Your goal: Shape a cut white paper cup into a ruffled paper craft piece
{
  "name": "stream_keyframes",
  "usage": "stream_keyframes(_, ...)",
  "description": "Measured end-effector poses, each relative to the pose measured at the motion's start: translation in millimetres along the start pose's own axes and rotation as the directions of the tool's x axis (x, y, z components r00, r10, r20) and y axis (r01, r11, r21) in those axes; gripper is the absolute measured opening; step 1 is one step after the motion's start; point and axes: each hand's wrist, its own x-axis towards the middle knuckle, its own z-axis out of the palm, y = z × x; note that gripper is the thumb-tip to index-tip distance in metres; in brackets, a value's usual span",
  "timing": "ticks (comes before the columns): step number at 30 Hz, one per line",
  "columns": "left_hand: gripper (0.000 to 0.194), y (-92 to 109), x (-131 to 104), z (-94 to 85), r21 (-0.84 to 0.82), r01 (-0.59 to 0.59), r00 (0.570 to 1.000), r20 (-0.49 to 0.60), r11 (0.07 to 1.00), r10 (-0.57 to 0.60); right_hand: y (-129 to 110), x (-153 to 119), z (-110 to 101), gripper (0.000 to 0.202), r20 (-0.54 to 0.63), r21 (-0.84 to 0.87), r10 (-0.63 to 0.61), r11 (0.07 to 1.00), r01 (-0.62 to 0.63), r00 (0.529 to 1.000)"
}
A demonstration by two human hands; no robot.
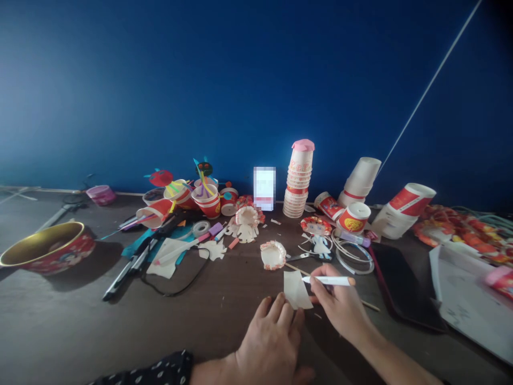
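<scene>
My right hand (pixel 334 299) is closed round a white marker pen (pixel 332 280) with an orange end. Its tip touches or hovers just over the upper right part of a small piece of white paper (pixel 295 290); I cannot tell which. My left hand (pixel 272 331) lies palm down, fingers stretched out, with the fingertips at the paper's lower left edge. Just beyond the paper is a cut paper cup piece (pixel 273 255) with an orange-red rim. A paper figure (pixel 320 240) with a red and orange top lies to its right, near scissors (pixel 298 256).
A gold-lined bowl (pixel 48 248) stands at left. Decorated cups (pixel 206 200) are behind the pens and tape roll (pixel 201 229). A tall cup stack (pixel 296 187) and a blurred lit screen (pixel 264 188) stand at the back. At right lies a dark phone or tablet (pixel 401 283) beside papers (pixel 473 299).
</scene>
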Motion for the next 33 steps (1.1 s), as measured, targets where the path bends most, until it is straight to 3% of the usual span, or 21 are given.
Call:
stream_keyframes(12,0.072,0.4,0.3,0.4,-0.007,0.005,1.0,-0.002,1.0,-0.005,0.8,-0.1,-0.9,0.024,-0.021,-0.121,-0.021,0.993,0.018,1.0)
stream_keyframes(33,0.073,0.5,0.6,-1.2,-0.019,0.004,1.0,0.014,1.0,-0.004,-4.0,-0.9,-1.6,0.017,-0.036,-0.134,-0.044,0.99,0.039,0.998)
